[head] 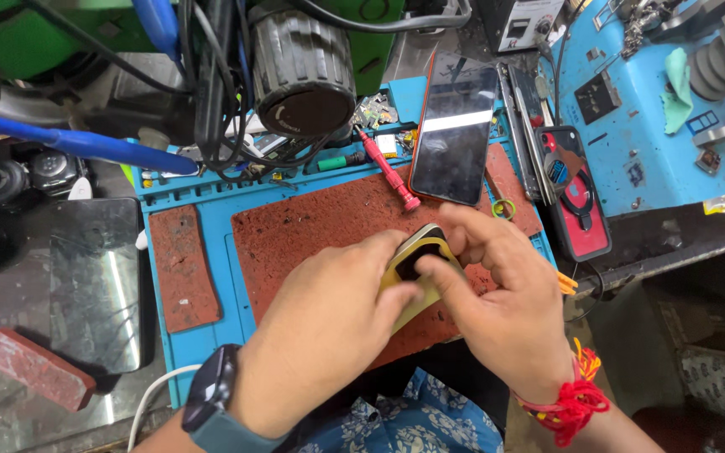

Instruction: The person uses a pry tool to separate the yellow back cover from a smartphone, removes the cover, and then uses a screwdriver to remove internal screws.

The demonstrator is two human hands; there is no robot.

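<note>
My left hand [329,323] and my right hand [497,289] both grip a phone [419,270] with a yellow-cream back, held edge-up over a worn red mat [320,222] on a blue work mat [211,201]. Only its upper end with a dark camera block shows between my fingers. My left thumb and right thumb press on that end. A dark watch sits on my left wrist, red thread on my right.
A red screwdriver [388,168] lies beyond my hands, next to a dark-screened phone [456,134]. A phone in a red case [576,197] lies at right. A microscope lens barrel [304,67] hangs above. A dark tablet [94,281] and a red block [35,369] sit at left.
</note>
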